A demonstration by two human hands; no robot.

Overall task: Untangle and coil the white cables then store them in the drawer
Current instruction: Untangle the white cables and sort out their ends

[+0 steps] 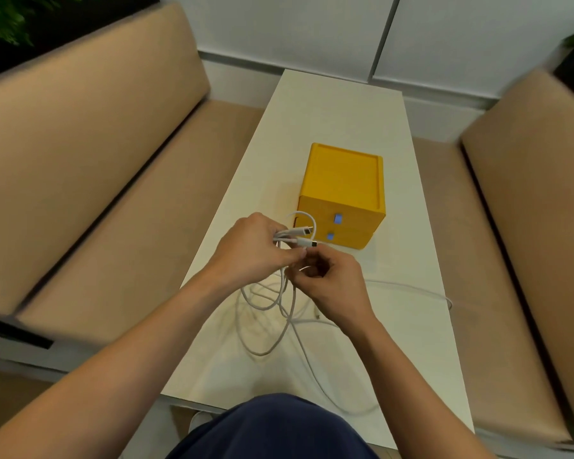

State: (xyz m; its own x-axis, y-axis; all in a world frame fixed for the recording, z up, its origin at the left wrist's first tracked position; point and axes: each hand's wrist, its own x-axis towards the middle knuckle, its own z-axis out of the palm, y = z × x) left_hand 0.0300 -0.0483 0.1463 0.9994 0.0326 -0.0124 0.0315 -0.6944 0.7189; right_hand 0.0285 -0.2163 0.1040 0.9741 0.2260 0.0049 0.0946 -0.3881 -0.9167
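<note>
Two pinches: L hand [252, 250], R hand [332, 286], fingers curled on white cables [299, 242].

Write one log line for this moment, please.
left hand: grips white cables near plugs | right hand: pinches a strand | yellow drawer box: behind hands | stage: untangling

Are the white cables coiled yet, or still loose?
Still loose: the white cables sprawl in uneven loops over the table.

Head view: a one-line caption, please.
Left hand grips two connector ends while right hand pinches the tangled white cables before a yellow drawer box.
</note>
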